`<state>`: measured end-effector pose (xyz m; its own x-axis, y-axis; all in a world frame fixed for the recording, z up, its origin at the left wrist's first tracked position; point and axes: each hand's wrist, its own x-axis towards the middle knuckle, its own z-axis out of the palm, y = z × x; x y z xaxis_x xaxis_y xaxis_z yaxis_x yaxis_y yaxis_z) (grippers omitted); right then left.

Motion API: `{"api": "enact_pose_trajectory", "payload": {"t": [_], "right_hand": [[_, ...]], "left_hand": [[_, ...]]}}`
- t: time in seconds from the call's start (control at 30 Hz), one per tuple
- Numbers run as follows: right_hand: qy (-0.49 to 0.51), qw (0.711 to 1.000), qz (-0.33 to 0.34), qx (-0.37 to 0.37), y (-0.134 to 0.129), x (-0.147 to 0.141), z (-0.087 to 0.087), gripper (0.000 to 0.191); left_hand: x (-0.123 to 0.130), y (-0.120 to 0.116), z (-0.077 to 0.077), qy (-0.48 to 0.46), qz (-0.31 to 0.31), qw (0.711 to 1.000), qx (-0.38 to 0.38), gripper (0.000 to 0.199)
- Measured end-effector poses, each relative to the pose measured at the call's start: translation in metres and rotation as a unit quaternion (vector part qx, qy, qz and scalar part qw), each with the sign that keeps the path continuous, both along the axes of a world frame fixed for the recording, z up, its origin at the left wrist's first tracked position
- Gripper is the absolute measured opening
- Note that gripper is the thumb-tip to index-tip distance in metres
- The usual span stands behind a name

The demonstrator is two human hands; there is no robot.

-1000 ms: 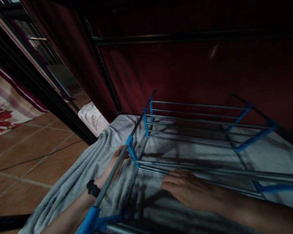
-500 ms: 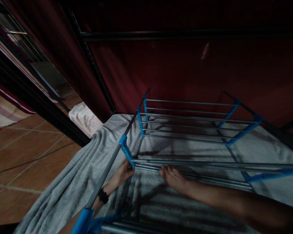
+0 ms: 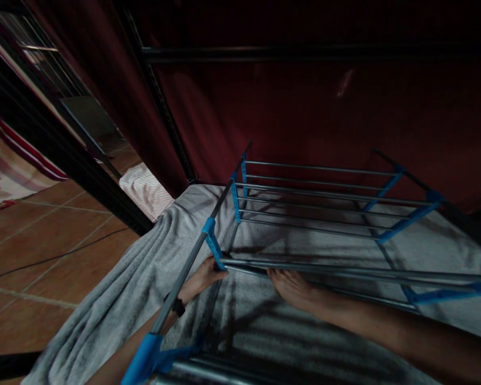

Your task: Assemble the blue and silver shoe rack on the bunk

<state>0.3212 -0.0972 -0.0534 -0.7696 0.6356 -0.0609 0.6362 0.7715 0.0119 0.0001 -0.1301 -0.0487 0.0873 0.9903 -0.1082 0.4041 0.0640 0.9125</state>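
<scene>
A rack of metal tubes with blue plastic brackets point(image 3: 214, 243) lies on a grey blanket point(image 3: 144, 283). My left hand point(image 3: 206, 275), with a dark band at the wrist, is wrapped round the lower end of a blue bracket where the tubes meet it. To its right, my right hand point(image 3: 291, 286) has its fingers curled over a lower metal tube point(image 3: 353, 295); the fingertips are partly hidden behind the tubes. Further back, more thin tubes point(image 3: 320, 200) span between the blue side brackets.
A dark red curtain point(image 3: 304, 112) hangs behind the rack, with a black metal frame point(image 3: 240, 53) across it. Tiled floor point(image 3: 36, 235) with a thin cable is at the left, near a striped cloth point(image 3: 144, 187) and a black post.
The view has shifted slightly, so the rack appears a little further right. The lower tubes between my hands look closer together. Both hands remain at the same part of the rack.
</scene>
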Motion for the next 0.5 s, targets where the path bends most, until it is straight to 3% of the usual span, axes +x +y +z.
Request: {"api": "enact_pose_trajectory", "payload": {"t": [0.27, 0.5], "right_hand": [[0.029, 0.987, -0.020, -0.156, 0.006, 0.008, 0.023, 0.046], [0.007, 0.993, 0.006, -0.119, -0.014, 0.009, 0.043, 0.036]], "left_hand": [[0.001, 0.001, 0.002, -0.054, 0.004, 0.998, -0.023, 0.042], [-0.009, 0.011, -0.003, -0.017, 0.021, 0.998, -0.061, 0.065]]}}
